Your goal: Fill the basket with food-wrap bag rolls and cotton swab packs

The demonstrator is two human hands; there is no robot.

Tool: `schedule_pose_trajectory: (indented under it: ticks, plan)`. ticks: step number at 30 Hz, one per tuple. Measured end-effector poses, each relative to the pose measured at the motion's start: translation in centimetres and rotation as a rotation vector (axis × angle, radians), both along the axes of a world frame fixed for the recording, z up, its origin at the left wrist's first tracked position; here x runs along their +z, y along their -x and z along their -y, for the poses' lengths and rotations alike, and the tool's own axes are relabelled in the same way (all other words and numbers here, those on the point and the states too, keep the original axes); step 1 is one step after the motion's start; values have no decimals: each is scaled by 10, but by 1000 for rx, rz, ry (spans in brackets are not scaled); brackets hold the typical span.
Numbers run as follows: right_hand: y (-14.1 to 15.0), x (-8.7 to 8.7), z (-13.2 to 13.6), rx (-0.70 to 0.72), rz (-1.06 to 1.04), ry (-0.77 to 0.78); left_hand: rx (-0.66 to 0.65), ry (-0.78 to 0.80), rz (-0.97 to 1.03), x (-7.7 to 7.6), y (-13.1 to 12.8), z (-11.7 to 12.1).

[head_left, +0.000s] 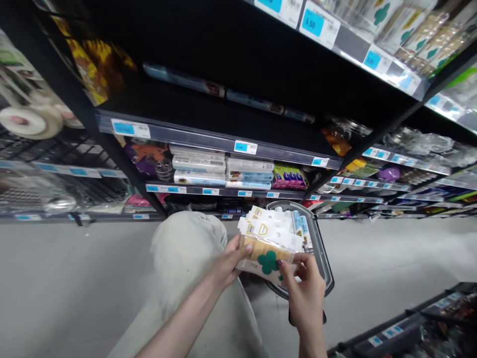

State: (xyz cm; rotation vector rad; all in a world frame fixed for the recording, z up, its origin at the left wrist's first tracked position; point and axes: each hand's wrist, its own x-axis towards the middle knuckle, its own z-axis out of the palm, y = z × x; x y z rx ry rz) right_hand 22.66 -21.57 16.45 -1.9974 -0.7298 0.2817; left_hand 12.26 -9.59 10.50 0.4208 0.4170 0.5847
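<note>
Packets [268, 248] pinched in both hands' grip, left hand [233, 258] and right hand [303, 281] at opposite ends.

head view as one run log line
left hand: on clover-print packets | right hand: on packets | basket: behind packets

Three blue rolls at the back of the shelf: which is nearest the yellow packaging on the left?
The leftmost roll, at the yellow packaging end; the other two rolls lie farther right.
</note>
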Motion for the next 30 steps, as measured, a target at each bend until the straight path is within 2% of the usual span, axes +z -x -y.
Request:
schedule_pose_trajectory:
  ticks: [3,7,10,12,15,17,20,23,27,30]
  plan:
    - [-12,6,6,-56,-231,-159,22,34,-44,5,0,-1]
    - [-32,18,12,-128,-630,-545,32,74,-73,10,1,-3]
    - [-42,21,17,-13,-1016,-747,42,107,-73,12,2,-4]
    - [-43,18,18,90,-1179,-878,44,134,-68,12,3,-4]
    - [-39,11,18,232,-1254,-1078,36,159,-51,11,3,-4]
    - [-37,8,17,300,-1295,-1156,26,163,-42,9,3,-4]
    - [-37,7,16,313,-1320,-1172,23,161,-40,8,3,-4]
    - [-38,9,16,238,-1227,-1120,20,157,-28,8,3,-3]
    - [-39,8,16,74,-1025,-976,7,153,22,7,3,-3]
    - [-42,1,13,-52,-729,-847,-1,151,62,6,3,-3]
